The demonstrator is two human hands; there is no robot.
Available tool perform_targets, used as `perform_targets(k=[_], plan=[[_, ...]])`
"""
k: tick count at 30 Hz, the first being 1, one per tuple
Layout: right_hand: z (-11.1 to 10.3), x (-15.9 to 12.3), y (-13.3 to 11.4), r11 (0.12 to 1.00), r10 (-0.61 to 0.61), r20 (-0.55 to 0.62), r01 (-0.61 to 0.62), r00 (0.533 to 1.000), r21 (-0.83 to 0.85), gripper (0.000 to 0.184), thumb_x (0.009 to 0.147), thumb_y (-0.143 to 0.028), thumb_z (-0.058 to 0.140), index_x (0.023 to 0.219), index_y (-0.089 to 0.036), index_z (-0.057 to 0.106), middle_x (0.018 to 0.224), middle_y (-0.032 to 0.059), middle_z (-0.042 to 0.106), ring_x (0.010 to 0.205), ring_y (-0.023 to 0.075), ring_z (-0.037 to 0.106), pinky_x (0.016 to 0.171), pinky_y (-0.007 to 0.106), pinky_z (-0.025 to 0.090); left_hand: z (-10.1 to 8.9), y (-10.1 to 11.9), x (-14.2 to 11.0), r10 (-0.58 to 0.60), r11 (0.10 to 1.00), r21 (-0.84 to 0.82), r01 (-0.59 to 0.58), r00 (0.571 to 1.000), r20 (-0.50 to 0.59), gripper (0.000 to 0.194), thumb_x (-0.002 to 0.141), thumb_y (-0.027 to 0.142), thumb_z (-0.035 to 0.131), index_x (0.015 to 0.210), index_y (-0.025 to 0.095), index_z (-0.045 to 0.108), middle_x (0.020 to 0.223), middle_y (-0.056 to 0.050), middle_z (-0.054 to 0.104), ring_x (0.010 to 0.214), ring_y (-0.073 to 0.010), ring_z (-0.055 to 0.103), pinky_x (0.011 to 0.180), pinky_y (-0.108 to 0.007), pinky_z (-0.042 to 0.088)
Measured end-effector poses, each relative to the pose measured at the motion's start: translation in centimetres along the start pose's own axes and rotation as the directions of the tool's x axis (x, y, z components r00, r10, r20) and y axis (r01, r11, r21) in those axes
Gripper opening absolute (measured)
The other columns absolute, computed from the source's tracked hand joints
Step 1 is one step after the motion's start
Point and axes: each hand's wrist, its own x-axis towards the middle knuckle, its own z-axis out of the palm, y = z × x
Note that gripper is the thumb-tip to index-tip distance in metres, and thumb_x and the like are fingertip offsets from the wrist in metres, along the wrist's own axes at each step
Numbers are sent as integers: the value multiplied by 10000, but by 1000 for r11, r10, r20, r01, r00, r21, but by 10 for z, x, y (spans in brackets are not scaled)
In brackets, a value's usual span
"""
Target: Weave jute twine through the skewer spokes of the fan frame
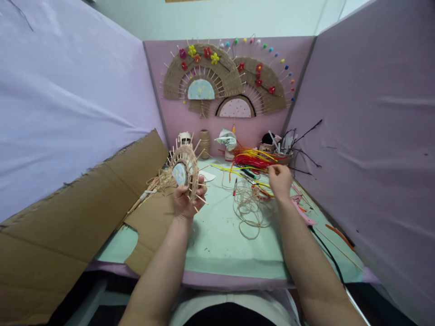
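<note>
My left hand [187, 202] is wrapped round the lower edge of a small half-round woven fan [190, 167]. The fan is held upright above the table, turned partly sideways. Thin wooden sticks poke out round its rim, twine is woven between them, and a pale blue patterned half circle sits at its centre. Off to the right, my right hand [280, 179] is raised with its fingers curled together. Whatever may be between those fingers is hidden. Below and left of it lies a loose tangle of twine [250, 210], with orange-handled scissors [261, 192] on it.
Red and yellow pipe cleaners [254, 158] lie at the back right. A twine spool [204, 144] stands at the back. Cardboard [84, 213] leans along the left. A pink glue gun [303, 213] with a black cord lies right. Two larger decorated fans [204, 68] hang behind.
</note>
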Motion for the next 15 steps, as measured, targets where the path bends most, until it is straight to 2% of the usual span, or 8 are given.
perform_targets(k=[2,3,6,7,9,11,13,15], plan=[[-6,11,10,991,115,-77,-109,990,77,242,769,-300,497,767,-119,657,743,99,645,707,198,553,698,329,429,1,-2,1,-21,1000,14,21,1000,1,417,597,182,527,1002,172,629,850,-74,663,593,-101,510,322,-108,317],[-7,12,11,981,147,-44,-140,988,134,241,765,-302,503,787,-116,654,748,96,647,701,194,559,695,329,438,1,-3,2,-37,999,28,37,999,0,406,600,184,527,991,157,631,872,-84,664,601,-104,516,325,-112,326],[-3,-2,-9,936,56,290,-151,955,317,258,754,-298,548,917,-121,640,860,98,664,774,187,596,747,332,461,0,-6,3,-82,993,88,82,997,-5,371,612,195,518,953,112,637,890,-113,658,628,-122,531,335,-134,354],[0,-10,-20,913,-40,435,-144,900,382,302,748,-298,571,996,-132,622,930,101,663,834,188,603,783,337,462,0,-7,3,-91,990,109,91,996,-9,368,615,200,515,949,105,637,884,-119,656,635,-130,536,338,-143,360],[4,-31,-45,852,-285,663,-133,693,506,511,722,-300,636,1209,-199,517,1175,99,592,1058,195,556,872,345,446,0,-8,3,-112,982,151,115,993,-24,369,618,204,510,950,101,636,871,-128,652,649,-145,546,346,-158,370],[7,-53,-66,814,-463,741,-97,487,572,697,672,-294,705,1310,-249,427,1328,87,485,1204,204,459,974,369,383,0,-9,3,-136,973,184,141,990,-36,369,620,206,505,948,105,638,871,-133,653,657,-155,560,359,-171,379],[10,-73,-80,799,-519,751,-78,408,596,706,660,-287,719,1306,-249,436,1315,81,499,1200,208,462,1003,375,356,0,-10,2,-163,964,209,166,986,-31,369,616,203,498,941,112,645,868,-134,662,640,-161,573,367,-184,383],[14,-88,-86,803,-512,771,-106,379,586,560,705,-284,676,1237,-236,509,1143,61,616,1049,190,559,919,344,426,0,-13,3,-211,948,243,207,978,-10,391,604,201,494,952,116,650,867,-138,673,612,-171,588,366,-199,388]])
